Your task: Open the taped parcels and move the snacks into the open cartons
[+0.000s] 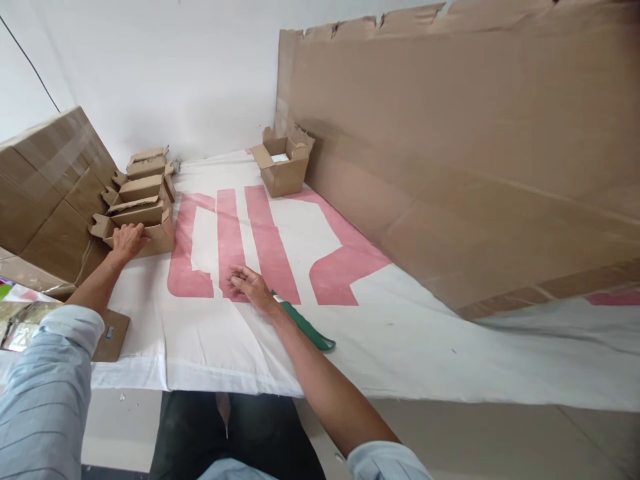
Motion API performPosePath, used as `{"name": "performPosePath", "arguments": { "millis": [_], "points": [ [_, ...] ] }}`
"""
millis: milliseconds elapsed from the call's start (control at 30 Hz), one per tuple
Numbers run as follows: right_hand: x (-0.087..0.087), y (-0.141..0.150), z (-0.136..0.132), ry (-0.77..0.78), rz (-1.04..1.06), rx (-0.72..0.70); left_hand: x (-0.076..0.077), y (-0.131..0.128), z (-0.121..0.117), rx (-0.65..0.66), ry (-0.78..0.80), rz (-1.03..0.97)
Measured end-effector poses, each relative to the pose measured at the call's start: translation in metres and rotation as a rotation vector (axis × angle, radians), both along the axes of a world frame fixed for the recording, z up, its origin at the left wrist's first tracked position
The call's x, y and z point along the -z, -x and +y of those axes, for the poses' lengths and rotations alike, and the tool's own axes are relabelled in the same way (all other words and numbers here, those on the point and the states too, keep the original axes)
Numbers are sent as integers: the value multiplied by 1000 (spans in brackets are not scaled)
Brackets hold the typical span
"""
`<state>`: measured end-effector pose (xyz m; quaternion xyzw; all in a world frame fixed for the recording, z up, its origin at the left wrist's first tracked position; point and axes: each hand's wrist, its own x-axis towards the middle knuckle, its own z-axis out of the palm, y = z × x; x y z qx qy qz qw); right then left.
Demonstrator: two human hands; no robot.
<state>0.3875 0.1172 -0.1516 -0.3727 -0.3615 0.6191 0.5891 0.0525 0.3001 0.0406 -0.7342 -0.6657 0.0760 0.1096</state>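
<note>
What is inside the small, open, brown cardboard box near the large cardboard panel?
A flat-looking white piece shows inside the small brown cardboard box. The front wall and this piece cover the bottom, which cannot be seen.

Small brown cardboard box [159, 238] seen upright on the cloth-covered table [225, 363], set back from the near edge, toward the left. Top uncovered, interior shadowed; one flap is spread out to the left, a short tab raised at the right. Near rim is touched by the left hand [129, 240]; its finger placement is partly hidden. Like boxes [143, 189] are lined up just behind, toward the far edge. Long dark-green object [306, 325], pale at its far tip, is laid slantwise nearer the near edge, partly covered by the forearm of the loosely curled right hand [251, 287].
</note>
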Motion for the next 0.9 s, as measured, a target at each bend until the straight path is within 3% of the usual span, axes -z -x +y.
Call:
{"name": "performPosePath", "arguments": {
  "millis": [167, 333, 467, 633, 767, 900],
  "points": [
    [0, 0, 1, -24, -2, -9, -5, 0, -11, 13, 19, -11],
    [2, 2, -1, -13, -20, -4, -34, 18, -44, 96, 47, -101],
    [6, 0, -6, -13, -44, -21, -70, 49, -93, 162, 38, -242],
    [13, -1, -11, -10, -79, -28, -103, 98, -173, 5, 107, -328],
    [19, 0, -12, -29, -119, -12, -102, 134, -224, -12, 302, -322],
    [25, -1, -13, -19, -156, 1, -79, 153, -255, 51, 467, -228]
  ]
}}
